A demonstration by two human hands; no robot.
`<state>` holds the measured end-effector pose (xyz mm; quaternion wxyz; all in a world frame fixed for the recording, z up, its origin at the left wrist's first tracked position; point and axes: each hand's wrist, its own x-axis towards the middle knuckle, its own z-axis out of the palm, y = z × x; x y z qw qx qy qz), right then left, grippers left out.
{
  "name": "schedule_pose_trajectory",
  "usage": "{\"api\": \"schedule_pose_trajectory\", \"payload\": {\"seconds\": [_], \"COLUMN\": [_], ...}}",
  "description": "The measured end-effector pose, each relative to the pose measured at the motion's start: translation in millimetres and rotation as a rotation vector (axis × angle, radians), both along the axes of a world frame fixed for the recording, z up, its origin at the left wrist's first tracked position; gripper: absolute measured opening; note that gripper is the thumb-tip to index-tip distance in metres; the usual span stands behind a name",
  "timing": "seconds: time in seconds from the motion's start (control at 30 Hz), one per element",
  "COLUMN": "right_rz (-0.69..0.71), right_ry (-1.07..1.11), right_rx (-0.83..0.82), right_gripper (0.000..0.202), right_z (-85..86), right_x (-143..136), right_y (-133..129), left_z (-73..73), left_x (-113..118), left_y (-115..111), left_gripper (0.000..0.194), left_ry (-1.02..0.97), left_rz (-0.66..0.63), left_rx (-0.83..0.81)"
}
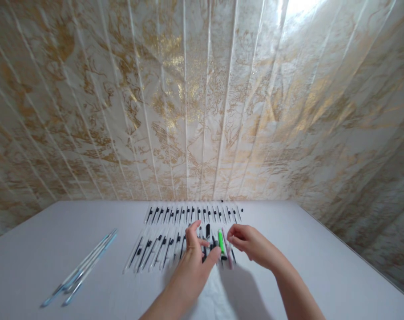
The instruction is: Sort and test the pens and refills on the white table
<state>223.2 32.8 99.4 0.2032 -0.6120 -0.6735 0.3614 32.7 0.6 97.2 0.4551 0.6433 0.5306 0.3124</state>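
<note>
My left hand [197, 249] is over the right part of the nearer row of clear pens with black parts [154, 251], fingers apart, with nothing visibly held. Close to its thumb lies a bright green pen [221, 243] with a dark end. Beside that is a pink pen [227, 251]. My right hand [247, 239] is just right of the pink pen, its fingers curled together at the tips; anything between them is too small to make out. A black cap-like piece [208, 230] shows between the hands.
Farther back is another row of clear pens with black parts [193, 214]. Several long clear-and-blue sticks [85, 266] lie in a bundle at the left of the white table [18, 262]. Gold-patterned sheeting [195, 111] rises behind the table.
</note>
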Motion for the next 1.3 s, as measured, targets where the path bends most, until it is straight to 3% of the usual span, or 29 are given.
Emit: {"api": "schedule_pose_trajectory", "payload": {"seconds": [0.13,0.33,0.63,0.9,1.0,1.13,1.23,1.3], "right_rz": [-0.112,-0.119,-0.166,-0.226,-0.212,-0.21,-0.207,-0.203], "right_ry": [-0.151,-0.146,-0.181,-0.214,-0.197,-0.187,-0.184,-0.177], "right_rx": [-0.021,-0.062,-0.021,0.195,0.214,0.227,0.209,0.202], "right_gripper": [0.016,0.019,0.013,0.017,0.022,0.026,0.025,0.026], "right_z": [-21.3,-48.7,-61.7,-74.0,-77.0,-77.1,-78.9,-80.9], "right_x": [27.3,18.1,28.4,16.8,15.2,18.3,20.7,21.5], "right_y": [13.5,22.9,30.7,40.1,40.7,39.8,40.5,41.4], "left_z": [2.3,6.5,2.3,3.0,0.7,1.8,3.9,2.2], "left_x": [-4.0,-10.9,-18.4,-26.0,-34.7,-70.6,-121.7,-162.5], "left_y": [5.0,8.2,14.0,20.0,30.3,54.9,74.5,84.3], "left_gripper": [0.061,0.059,0.058,0.056,0.051,0.045,0.036,0.028], "left_ry": [0.006,-0.037,-0.047,-0.07,-0.083,0.02,0.429,0.556], "left_rz": [0.072,0.084,0.127,0.116,0.146,0.246,0.327,0.375], "left_rx": [0.019,0.074,0.093,0.114,0.212,0.36,0.395,0.337]}}
